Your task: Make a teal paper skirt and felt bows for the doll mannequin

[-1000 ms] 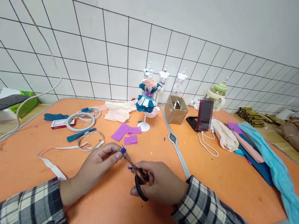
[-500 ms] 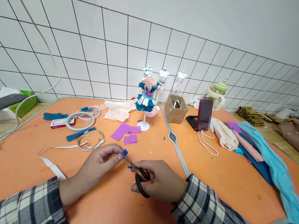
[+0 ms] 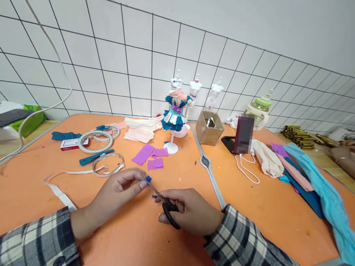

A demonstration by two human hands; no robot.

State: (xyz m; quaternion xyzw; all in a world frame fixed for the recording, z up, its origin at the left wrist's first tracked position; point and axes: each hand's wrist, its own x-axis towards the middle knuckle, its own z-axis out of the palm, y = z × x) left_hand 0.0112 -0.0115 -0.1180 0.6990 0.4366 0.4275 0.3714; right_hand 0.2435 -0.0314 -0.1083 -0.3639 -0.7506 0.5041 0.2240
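Note:
Between thumb and fingertips, my left hand (image 3: 123, 187) pinches a small blue scrap of fabric (image 3: 148, 179). My right hand (image 3: 191, 211) grips black-handled scissors (image 3: 171, 214), whose blades point left and reach the scrap. A tiny blue offcut (image 3: 154, 196) shows just under the blades. Beyond my hands lie several purple fabric pieces (image 3: 143, 154). Behind those, a small mannequin wears a teal and white ruffled dress (image 3: 174, 114) with a purple bow.
Tape rolls (image 3: 95, 142), a small red-and-white box (image 3: 74, 144) and teal strips lie left. A cardboard box (image 3: 210, 128), a phone on a stand (image 3: 244, 134), a jug (image 3: 259, 111) and blue cloth (image 3: 328, 201) stand or lie right. Another person's hands (image 3: 351, 153) are far right.
The scissors' handles have drawn together, so the blades now look closed at the blue scrap. Both hands stay in nearly the same place.

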